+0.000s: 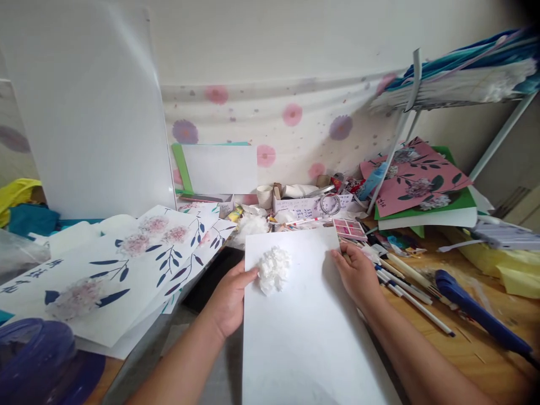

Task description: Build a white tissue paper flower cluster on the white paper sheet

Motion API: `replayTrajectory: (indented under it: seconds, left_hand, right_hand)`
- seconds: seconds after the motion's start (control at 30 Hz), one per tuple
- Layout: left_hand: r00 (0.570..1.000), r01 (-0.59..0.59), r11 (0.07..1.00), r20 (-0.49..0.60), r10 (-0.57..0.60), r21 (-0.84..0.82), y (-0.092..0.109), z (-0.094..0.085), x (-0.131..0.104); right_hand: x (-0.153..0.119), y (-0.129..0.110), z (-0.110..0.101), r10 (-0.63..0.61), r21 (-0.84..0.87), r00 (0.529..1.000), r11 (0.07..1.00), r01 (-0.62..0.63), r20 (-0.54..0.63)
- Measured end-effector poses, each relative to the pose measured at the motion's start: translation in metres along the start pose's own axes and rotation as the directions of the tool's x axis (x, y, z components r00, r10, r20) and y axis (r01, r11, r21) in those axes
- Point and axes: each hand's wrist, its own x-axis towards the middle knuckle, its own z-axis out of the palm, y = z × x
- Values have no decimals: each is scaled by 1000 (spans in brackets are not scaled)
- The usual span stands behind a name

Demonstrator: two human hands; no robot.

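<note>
The left hand point(228, 297) is pinching one sheet point(297, 346) by its left edge, the right hand point(358, 274) by its upper right edge. One white flower point(274, 270) is lying on it between the hands, closer to the left. One palette point(350, 229) is lying just beyond the right hand, one cup point(265, 198) is standing farther ahead; one blue tool point(476, 311) is lying right of the right hand.

Covered, cropped or too small to read
The sheet point(295, 337) hides most fingers of the left hand point(230, 295) and, it seems, some of the right hand point(358, 275); its near end and both forearms point(181, 354) run off the bottom. The purple tub point(37, 354) is cut at left, the rack point(414, 79) at right. Handwriting point(304, 208) on the box point(287, 203) is illegible.
</note>
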Motion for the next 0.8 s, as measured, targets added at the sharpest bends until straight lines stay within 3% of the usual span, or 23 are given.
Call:
replayTrajectory:
  seconds: [0.37, 0.5, 0.6, 0.7, 0.8]
  left_hand:
    - [998, -49, 998, -28, 50, 43, -3, -2, 5]
    - [999, -49, 998, -3, 49, 43, -1, -5, 2]
    - [998, 21, 999, 63, -20, -24, 0, -8, -3]
    - [980, 137, 984, 162, -117, -114, 2, -8, -8]
    - [970, 162, 975, 208, -129, -152, 1, -7, -10]
  right_hand:
    - [1, 1, 0, 147, 373, 982, 910, -180, 116]
    - [0, -6, -2, 163, 429, 976, 878, -211, 146]
    - [-2, -13, -2, 155, 417, 976, 885, -205, 150]
    - [-2, -16, -5, 121, 352, 990, 925, -141, 79]
    - [-1, -16, -13, 81, 237, 991, 970, -54, -106]
